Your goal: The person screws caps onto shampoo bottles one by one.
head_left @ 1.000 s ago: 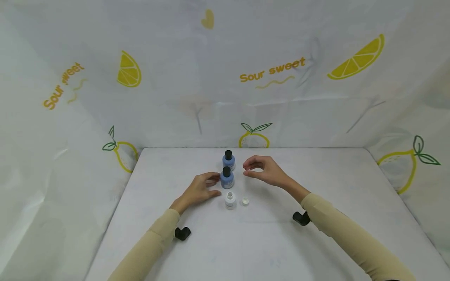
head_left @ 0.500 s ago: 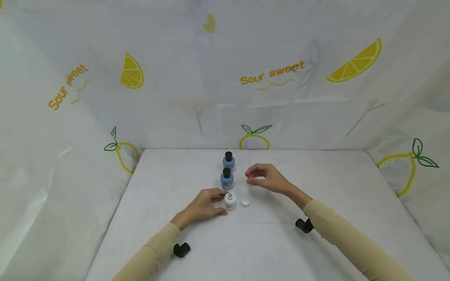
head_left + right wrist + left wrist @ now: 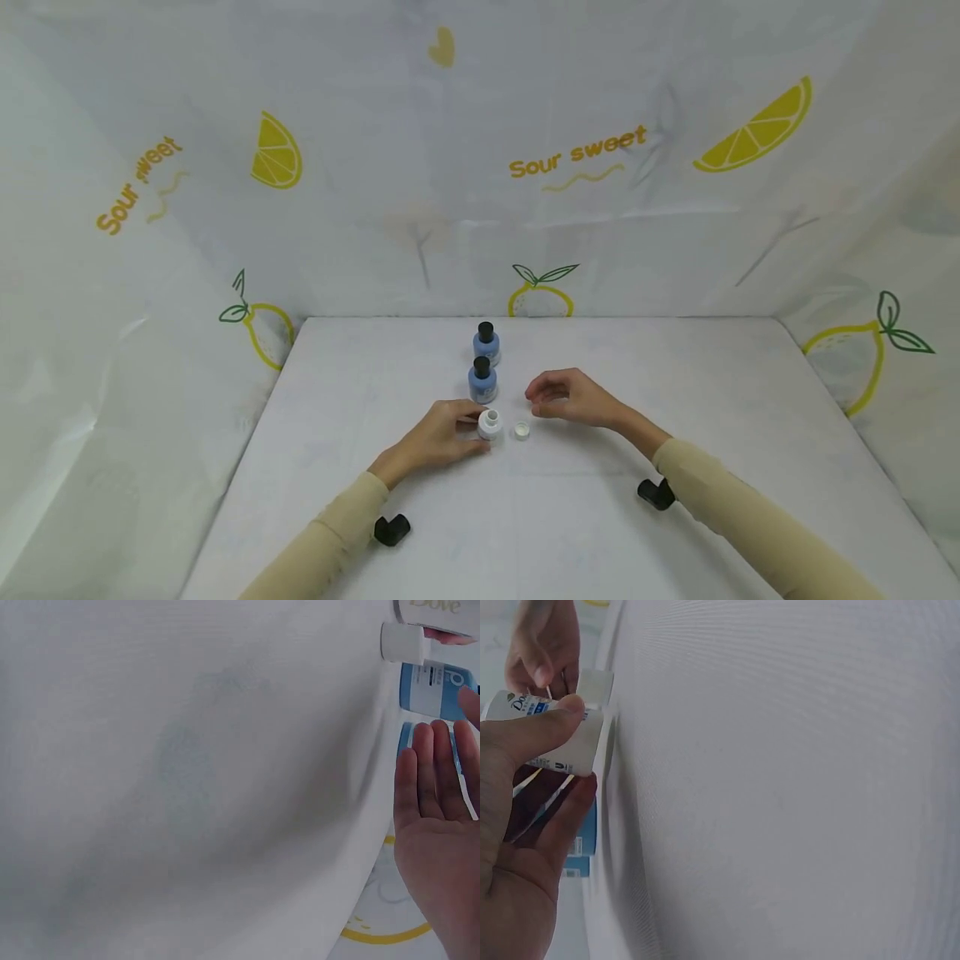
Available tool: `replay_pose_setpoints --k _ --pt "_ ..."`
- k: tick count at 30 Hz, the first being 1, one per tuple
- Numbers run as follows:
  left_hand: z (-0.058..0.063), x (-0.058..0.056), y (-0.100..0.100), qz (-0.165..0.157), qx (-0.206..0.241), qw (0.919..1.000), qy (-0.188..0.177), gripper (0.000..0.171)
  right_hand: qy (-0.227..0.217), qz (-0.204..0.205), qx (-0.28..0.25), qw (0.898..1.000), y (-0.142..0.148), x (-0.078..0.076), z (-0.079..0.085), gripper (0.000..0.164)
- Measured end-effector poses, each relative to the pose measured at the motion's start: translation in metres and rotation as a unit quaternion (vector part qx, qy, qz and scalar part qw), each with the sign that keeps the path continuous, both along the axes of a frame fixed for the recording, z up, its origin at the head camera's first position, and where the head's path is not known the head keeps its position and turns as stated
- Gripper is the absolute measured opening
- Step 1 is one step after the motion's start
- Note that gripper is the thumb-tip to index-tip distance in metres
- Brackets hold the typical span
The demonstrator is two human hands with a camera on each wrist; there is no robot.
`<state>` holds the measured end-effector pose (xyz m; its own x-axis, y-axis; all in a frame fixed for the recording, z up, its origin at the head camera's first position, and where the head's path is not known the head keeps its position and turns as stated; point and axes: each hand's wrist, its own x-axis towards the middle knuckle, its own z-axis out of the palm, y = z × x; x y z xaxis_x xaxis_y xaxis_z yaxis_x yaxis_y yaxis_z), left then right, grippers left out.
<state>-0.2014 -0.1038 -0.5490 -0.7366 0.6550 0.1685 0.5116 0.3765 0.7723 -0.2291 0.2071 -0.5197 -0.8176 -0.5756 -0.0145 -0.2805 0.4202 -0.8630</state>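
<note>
My left hand (image 3: 438,435) holds a small white uncapped bottle (image 3: 491,427) between thumb and fingers. In the left wrist view the thumb lies across the printed label of this bottle (image 3: 573,750). Just right of it a white screw cap (image 3: 521,431) lies on the table. My right hand (image 3: 573,398) hovers to the right of and behind the cap, its fingers loosely bent around nothing. In the right wrist view that hand (image 3: 439,825) shows its palm, near the cap (image 3: 405,643).
Behind the white bottle stand two blue bottles with black caps, a nearer one (image 3: 482,386) and a farther one (image 3: 487,346). White sheeting with lemon prints (image 3: 540,300) rises at the back and sides of the white table (image 3: 517,533).
My left hand has come from beside the nearer blue bottle toward me and taken hold of the white bottle. The right hand has lowered toward the cap.
</note>
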Motion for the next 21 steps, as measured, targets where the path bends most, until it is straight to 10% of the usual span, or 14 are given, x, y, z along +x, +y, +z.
replay_pose_setpoints --k 21 --pt "0.021 -0.003 -0.017 0.000 0.030 0.9992 0.027 0.042 0.087 0.053 0.042 0.994 -0.018 0.017 -0.019 0.027"
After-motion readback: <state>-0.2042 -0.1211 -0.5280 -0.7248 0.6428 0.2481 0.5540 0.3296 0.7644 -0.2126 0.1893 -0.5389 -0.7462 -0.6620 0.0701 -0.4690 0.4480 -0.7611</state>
